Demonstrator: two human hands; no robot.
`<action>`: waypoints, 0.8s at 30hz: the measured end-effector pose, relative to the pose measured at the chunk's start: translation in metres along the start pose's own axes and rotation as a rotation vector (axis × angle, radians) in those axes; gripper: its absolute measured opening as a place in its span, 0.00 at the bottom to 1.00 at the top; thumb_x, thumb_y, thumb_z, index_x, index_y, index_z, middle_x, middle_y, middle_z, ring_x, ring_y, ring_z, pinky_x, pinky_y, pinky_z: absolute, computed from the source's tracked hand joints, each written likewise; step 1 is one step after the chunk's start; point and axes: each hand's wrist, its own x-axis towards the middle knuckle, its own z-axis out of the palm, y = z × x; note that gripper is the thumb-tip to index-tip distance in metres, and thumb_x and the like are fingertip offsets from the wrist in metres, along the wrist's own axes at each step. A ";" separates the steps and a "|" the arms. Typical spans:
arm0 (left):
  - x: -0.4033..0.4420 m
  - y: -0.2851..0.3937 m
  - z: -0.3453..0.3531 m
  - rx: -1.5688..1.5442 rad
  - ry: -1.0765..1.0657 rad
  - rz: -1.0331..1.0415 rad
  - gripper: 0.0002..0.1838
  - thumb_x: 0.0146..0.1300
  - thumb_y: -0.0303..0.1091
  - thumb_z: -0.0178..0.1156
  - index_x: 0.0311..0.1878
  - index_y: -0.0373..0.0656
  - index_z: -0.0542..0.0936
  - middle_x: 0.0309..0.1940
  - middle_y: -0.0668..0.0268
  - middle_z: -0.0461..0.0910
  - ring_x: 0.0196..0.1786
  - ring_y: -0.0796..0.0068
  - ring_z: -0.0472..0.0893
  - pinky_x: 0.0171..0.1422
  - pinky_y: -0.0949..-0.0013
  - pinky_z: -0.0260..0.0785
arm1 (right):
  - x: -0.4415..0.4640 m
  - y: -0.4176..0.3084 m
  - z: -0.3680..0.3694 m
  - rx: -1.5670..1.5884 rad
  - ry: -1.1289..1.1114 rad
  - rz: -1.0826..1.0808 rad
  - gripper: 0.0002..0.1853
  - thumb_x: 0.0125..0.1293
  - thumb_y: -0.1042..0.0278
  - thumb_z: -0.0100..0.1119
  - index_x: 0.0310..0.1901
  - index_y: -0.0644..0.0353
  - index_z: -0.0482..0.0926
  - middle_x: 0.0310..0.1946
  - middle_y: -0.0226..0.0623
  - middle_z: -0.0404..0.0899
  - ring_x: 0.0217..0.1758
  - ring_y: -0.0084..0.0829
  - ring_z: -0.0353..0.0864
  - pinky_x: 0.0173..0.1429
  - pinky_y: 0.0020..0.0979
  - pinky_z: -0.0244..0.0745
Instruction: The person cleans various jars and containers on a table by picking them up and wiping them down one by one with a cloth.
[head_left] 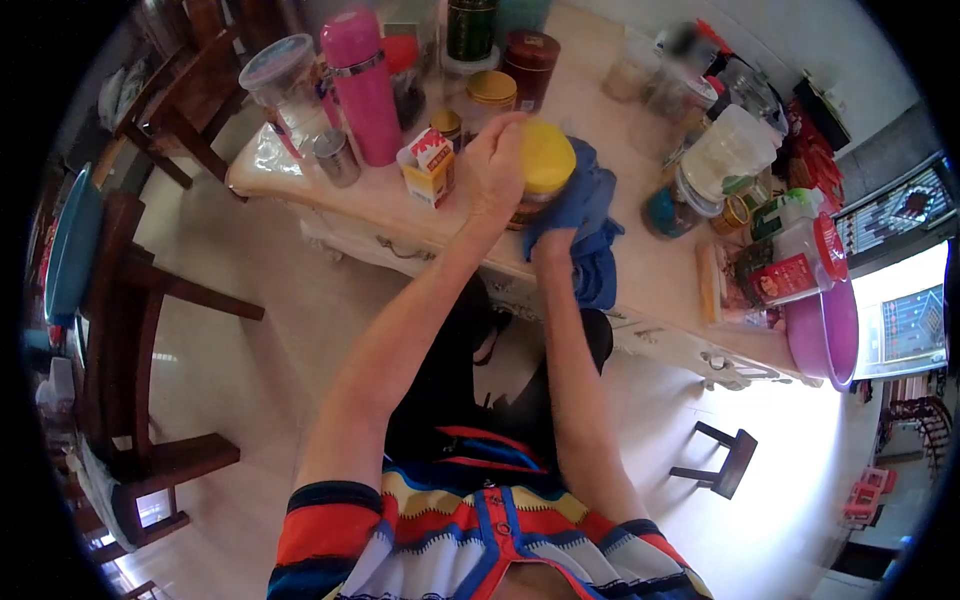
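Note:
A jar with a yellow lid (546,157) stands near the front edge of the pale cabinet top (610,140). My left hand (496,165) is closed against the left side of this jar, its fingers wrapped at the lid's edge. On the jar's right side lies a blue cloth (594,215), which hangs over the front edge. My right hand (556,240) is mostly covered by the cloth, so its fingers are hidden. Left of my left hand stands a small yellow and white carton (428,170) with an open top.
A pink thermos (365,100), a metal cup (336,158) and a clear tub (285,75) stand at the left. Dark red and gold-lidded containers are behind. Several jars and a purple basin (822,330) are at the right. A small stool (735,463) and wooden chairs stand on the floor.

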 end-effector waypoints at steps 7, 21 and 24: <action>0.003 -0.013 -0.003 0.034 0.062 0.034 0.16 0.64 0.36 0.49 0.44 0.36 0.80 0.35 0.57 0.83 0.40 0.65 0.81 0.47 0.69 0.70 | -0.043 0.004 0.001 -0.869 -0.124 -0.330 0.17 0.69 0.67 0.46 0.55 0.68 0.69 0.52 0.43 0.74 0.55 0.36 0.71 0.62 0.34 0.64; 0.000 -0.002 0.000 0.035 0.044 0.071 0.15 0.64 0.33 0.50 0.44 0.33 0.80 0.36 0.54 0.82 0.41 0.69 0.80 0.48 0.70 0.69 | 0.047 -0.017 -0.025 0.048 -0.122 0.170 0.22 0.71 0.62 0.45 0.61 0.67 0.64 0.58 0.39 0.69 0.60 0.33 0.67 0.64 0.31 0.61; -0.001 -0.001 0.002 0.055 0.056 0.022 0.14 0.64 0.33 0.50 0.43 0.34 0.80 0.36 0.56 0.83 0.40 0.70 0.80 0.48 0.71 0.69 | 0.035 -0.004 -0.026 0.063 -0.031 0.113 0.21 0.71 0.63 0.46 0.60 0.67 0.64 0.58 0.40 0.69 0.59 0.34 0.67 0.64 0.32 0.61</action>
